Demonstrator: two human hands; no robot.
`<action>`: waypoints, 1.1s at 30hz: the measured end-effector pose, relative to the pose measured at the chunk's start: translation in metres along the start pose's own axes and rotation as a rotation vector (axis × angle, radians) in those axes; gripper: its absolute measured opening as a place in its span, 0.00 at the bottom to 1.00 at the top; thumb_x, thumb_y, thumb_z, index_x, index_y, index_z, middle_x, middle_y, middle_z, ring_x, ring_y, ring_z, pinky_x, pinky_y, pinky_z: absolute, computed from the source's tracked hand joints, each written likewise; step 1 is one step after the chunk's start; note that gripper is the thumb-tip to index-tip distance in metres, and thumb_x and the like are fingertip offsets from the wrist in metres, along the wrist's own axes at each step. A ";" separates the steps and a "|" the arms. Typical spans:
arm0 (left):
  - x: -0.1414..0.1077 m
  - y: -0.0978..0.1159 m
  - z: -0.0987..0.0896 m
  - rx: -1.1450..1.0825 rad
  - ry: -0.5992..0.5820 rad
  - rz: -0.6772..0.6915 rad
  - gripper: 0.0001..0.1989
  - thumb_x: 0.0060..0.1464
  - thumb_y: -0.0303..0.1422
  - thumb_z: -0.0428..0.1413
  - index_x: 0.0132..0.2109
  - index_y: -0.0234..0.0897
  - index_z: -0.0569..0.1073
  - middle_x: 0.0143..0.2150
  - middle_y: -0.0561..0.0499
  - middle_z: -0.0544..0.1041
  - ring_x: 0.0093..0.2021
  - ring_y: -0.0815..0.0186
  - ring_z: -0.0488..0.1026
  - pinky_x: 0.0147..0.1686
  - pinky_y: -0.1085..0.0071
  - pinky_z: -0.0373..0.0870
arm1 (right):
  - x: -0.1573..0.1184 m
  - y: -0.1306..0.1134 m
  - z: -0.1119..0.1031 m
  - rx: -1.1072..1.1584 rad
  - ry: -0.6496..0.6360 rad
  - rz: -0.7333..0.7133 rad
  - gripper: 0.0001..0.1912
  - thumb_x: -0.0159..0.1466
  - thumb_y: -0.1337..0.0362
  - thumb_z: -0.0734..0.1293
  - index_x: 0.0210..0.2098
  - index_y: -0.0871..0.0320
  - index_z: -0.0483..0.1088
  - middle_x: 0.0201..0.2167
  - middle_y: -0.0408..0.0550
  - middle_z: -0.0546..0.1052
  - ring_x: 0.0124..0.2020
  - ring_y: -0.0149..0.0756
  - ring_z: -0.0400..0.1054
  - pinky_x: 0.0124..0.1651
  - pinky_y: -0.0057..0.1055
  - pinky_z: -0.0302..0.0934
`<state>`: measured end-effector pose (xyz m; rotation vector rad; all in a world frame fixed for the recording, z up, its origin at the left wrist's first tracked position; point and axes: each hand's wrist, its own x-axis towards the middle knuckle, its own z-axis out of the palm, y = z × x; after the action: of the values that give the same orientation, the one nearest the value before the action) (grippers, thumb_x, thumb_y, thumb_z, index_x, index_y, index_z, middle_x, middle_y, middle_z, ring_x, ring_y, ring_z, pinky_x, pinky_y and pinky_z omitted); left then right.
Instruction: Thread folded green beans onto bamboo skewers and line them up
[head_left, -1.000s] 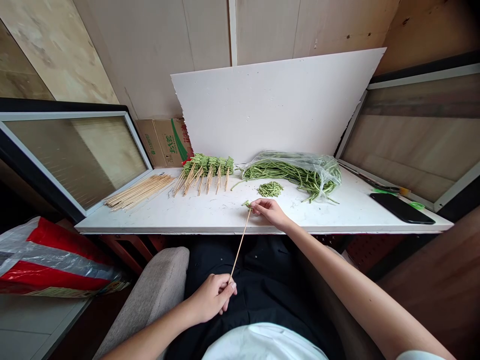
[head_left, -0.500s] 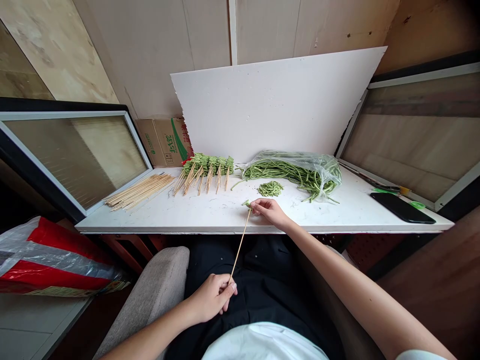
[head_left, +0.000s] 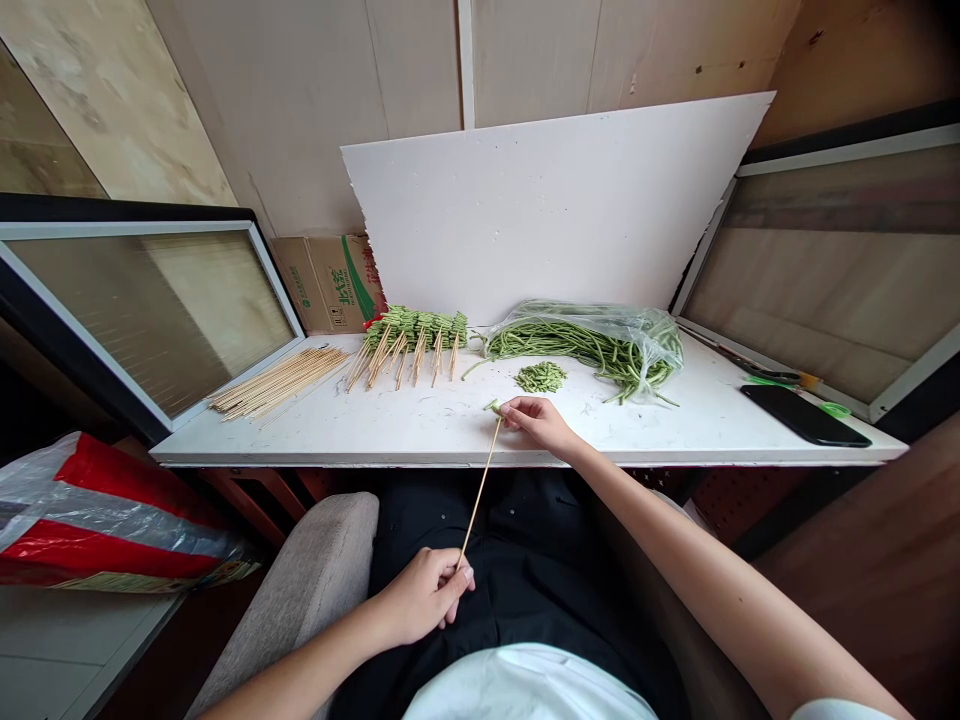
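My left hand [head_left: 426,594] is closed round the lower end of a thin wooden skewer [head_left: 480,492] above my lap. The skewer slants up to the table's front edge. At its top, my right hand [head_left: 538,422] pinches a small green bean piece [head_left: 493,407] at the tip. A little pile of cut bean pieces [head_left: 541,377] lies behind my right hand. Further back is a clear plastic bag of long green beans [head_left: 585,340]. Stacked skewers threaded with beans [head_left: 416,328] are to the left of it, and bare skewers [head_left: 279,382] lie at the table's left.
A black phone [head_left: 805,415] lies on the white table [head_left: 420,440] at the right, near a dark tool and green tape-like rings. A white board [head_left: 555,210] leans at the back beside a cardboard box [head_left: 322,284]. Framed panels flank the table.
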<state>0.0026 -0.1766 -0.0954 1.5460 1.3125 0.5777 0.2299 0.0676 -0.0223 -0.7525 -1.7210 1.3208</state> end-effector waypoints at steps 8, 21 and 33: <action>-0.001 0.002 0.000 0.010 -0.005 0.007 0.25 0.68 0.54 0.49 0.39 0.36 0.75 0.21 0.54 0.72 0.19 0.69 0.68 0.24 0.74 0.67 | -0.001 0.001 0.002 -0.025 -0.008 -0.020 0.26 0.60 0.39 0.75 0.36 0.57 0.80 0.29 0.47 0.80 0.31 0.37 0.72 0.39 0.35 0.65; 0.000 -0.001 0.000 0.005 -0.008 0.024 0.25 0.70 0.54 0.48 0.41 0.36 0.74 0.21 0.55 0.72 0.19 0.69 0.68 0.23 0.74 0.67 | -0.001 -0.001 0.001 -0.003 0.027 0.002 0.26 0.58 0.40 0.76 0.36 0.57 0.81 0.31 0.48 0.81 0.30 0.35 0.69 0.39 0.35 0.65; 0.012 -0.008 -0.006 -0.194 0.359 0.086 0.24 0.66 0.57 0.53 0.40 0.38 0.69 0.25 0.55 0.75 0.22 0.67 0.77 0.22 0.75 0.68 | 0.009 0.015 -0.006 0.116 0.167 0.005 0.27 0.56 0.38 0.77 0.35 0.56 0.80 0.33 0.48 0.80 0.31 0.35 0.67 0.38 0.34 0.65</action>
<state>-0.0024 -0.1635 -0.1033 1.3848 1.4104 1.0436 0.2305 0.0827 -0.0340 -0.7778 -1.4990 1.3114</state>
